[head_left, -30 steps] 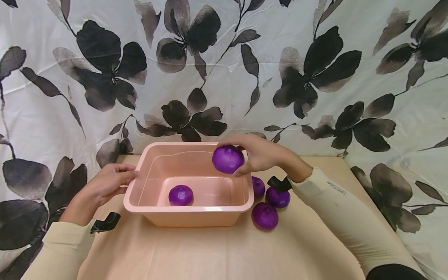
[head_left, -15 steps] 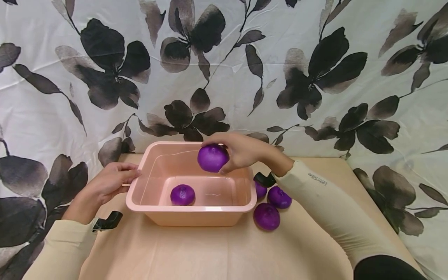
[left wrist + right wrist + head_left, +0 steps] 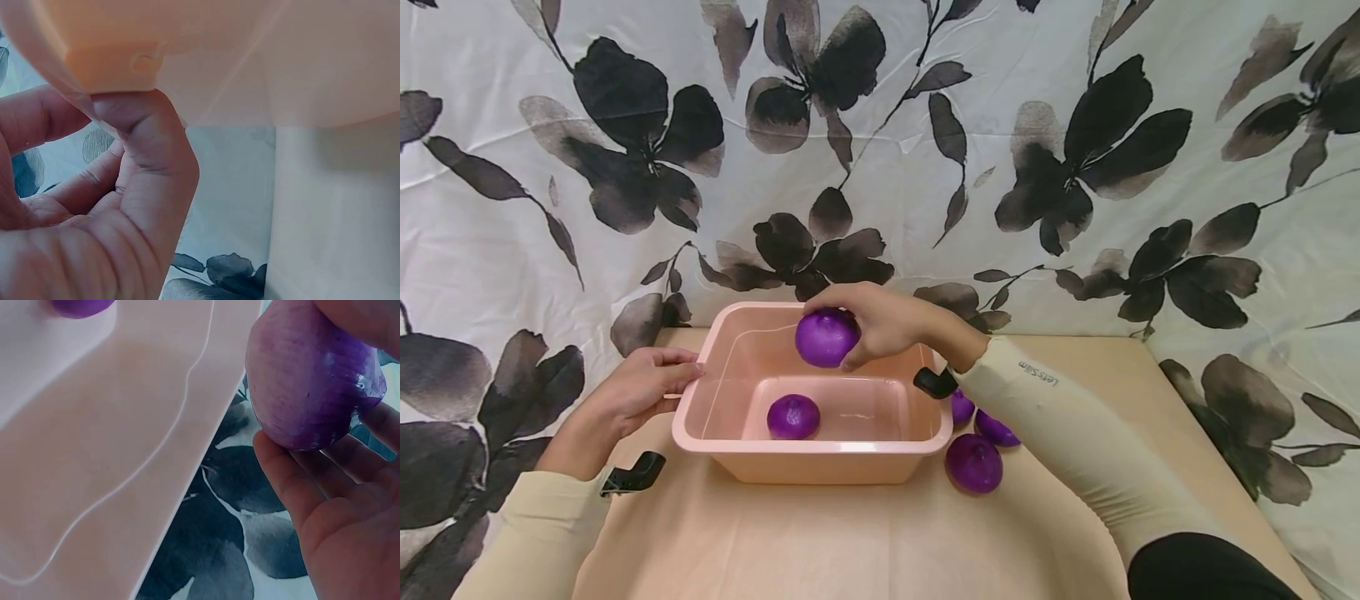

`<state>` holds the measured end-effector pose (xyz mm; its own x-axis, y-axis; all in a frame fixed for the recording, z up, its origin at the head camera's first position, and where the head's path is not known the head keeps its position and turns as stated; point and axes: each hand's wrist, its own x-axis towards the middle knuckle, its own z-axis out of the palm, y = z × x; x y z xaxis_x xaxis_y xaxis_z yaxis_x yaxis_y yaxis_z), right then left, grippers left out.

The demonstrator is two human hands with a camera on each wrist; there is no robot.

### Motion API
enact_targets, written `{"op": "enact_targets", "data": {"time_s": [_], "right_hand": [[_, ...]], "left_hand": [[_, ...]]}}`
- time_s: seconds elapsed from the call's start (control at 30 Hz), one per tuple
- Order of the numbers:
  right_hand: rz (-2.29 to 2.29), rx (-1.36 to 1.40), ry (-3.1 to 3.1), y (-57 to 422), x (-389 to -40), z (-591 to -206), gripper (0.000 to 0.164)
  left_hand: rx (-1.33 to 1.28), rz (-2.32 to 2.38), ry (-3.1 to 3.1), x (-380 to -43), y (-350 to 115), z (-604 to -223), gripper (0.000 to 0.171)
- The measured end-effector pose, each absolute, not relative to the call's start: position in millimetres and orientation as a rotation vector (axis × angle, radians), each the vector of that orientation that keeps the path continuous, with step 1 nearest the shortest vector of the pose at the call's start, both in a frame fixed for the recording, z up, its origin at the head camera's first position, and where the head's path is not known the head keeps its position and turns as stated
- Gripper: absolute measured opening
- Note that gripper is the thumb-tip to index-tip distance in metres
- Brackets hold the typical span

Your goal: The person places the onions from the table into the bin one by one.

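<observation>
My right hand (image 3: 883,321) holds a purple onion (image 3: 827,338) over the back part of a pink plastic tub (image 3: 820,447). Fingers and thumb curl round this onion (image 3: 309,378) in the right wrist view. Inside the tub, a second onion (image 3: 793,417) lies on the floor, left of the middle. At the tub's left end, my left hand (image 3: 632,400) pinches the rim. Its thumb (image 3: 150,137) presses under the rim (image 3: 115,75) in the left wrist view, with the other fingers partly hidden behind.
To the right of the tub lie three more onions, the nearest onion (image 3: 973,463) fully visible. My right forearm and wrist camera (image 3: 935,382) partly cover the other two. A floral cloth (image 3: 925,167) hangs behind the beige table (image 3: 820,542).
My right hand has carried its onion leftward, from the tub's right side to above its middle. The left hand stays at the rim. The view has shifted slightly.
</observation>
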<state>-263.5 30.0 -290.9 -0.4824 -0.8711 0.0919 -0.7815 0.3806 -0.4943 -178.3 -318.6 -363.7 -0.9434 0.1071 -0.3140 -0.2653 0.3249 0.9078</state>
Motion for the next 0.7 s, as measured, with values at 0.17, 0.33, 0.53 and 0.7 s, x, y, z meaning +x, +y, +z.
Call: {"op": "enact_targets", "data": {"time_s": [0.17,0.33,0.53,0.7], "right_hand": [[-0.694,-1.497,2.457,16.3,-266.4,-297.8,0.079],[-0.617,-1.475,2.489,1.9,-269.6,-303.6,0.079],[-0.534,-1.497,2.496,-15.8,-272.0,-309.0,0.079],[-0.538,-1.524,2.458,-29.7,-272.5,-311.0,0.077]], "left_hand": [[-0.143,1.647,2.278,-177.2,-319.0,-364.5,0.053],[-0.145,1.653,2.277,-177.2,-318.5,-365.1,0.053],[-0.131,1.662,2.275,-177.6,-319.9,-365.2,0.052],[-0.141,1.667,2.270,-178.6,-319.2,-364.0,0.052]]}}
